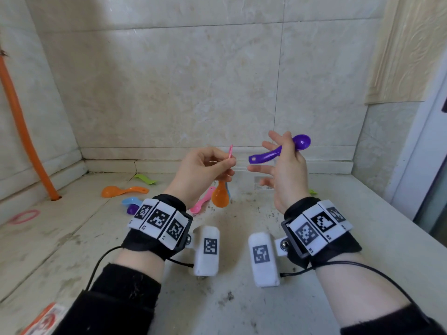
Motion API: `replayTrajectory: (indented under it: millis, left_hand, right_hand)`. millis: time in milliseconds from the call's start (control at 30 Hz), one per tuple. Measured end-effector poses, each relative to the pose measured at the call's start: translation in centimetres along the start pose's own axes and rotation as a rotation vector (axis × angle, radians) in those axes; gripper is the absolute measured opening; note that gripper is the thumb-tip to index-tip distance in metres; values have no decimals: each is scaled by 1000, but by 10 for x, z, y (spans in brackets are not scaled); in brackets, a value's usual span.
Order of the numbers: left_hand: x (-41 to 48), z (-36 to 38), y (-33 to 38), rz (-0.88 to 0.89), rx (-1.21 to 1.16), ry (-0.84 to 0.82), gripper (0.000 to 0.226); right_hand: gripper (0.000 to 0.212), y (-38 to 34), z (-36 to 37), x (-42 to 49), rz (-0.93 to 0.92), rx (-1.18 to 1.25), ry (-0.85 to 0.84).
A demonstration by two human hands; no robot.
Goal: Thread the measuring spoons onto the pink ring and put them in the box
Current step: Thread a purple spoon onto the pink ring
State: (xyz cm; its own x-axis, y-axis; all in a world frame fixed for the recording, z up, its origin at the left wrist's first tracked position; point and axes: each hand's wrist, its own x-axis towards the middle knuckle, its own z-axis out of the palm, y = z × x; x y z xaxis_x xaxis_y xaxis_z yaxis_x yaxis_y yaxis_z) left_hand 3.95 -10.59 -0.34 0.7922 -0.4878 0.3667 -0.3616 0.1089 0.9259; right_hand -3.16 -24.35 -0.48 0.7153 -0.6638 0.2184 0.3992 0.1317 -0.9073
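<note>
My left hand pinches a thin pink ring, raised above the counter. An orange spoon hangs down from that hand, with a blue one partly hidden behind it. My right hand holds a purple measuring spoon by its middle, bowl to the upper right. The handle's hole end points left toward the pink ring, a short gap away. The clear box stands behind my hands, mostly hidden and hard to make out.
Loose spoons lie on the stained counter: an orange one, a green one, a blue one, a small purple one and a pink one. A second pink ring lies far left. An orange hose runs down the left wall.
</note>
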Motion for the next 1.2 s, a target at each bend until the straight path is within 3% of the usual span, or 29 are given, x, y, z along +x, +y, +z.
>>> replayTrajectory:
  millis: [167, 300, 633, 967, 1200]
  left_hand:
    - [-1, 2, 0, 37, 191, 6, 7]
    - [-2, 3, 0, 29, 221, -8, 12]
    - [-6, 3, 5, 30, 305, -9, 16]
    - [-4, 2, 4, 25, 331, 11, 16]
    - [-3, 2, 3, 18, 368, 15, 20]
  right_hand:
    - [39, 2, -1, 3, -25, 24, 67]
    - [18, 4, 0, 3, -67, 99, -13]
    - [18, 7, 3, -2, -27, 65, -228]
    - [11, 9, 3, 0, -85, -26, -214]
    - [15, 12, 4, 4, -186, -254, -188]
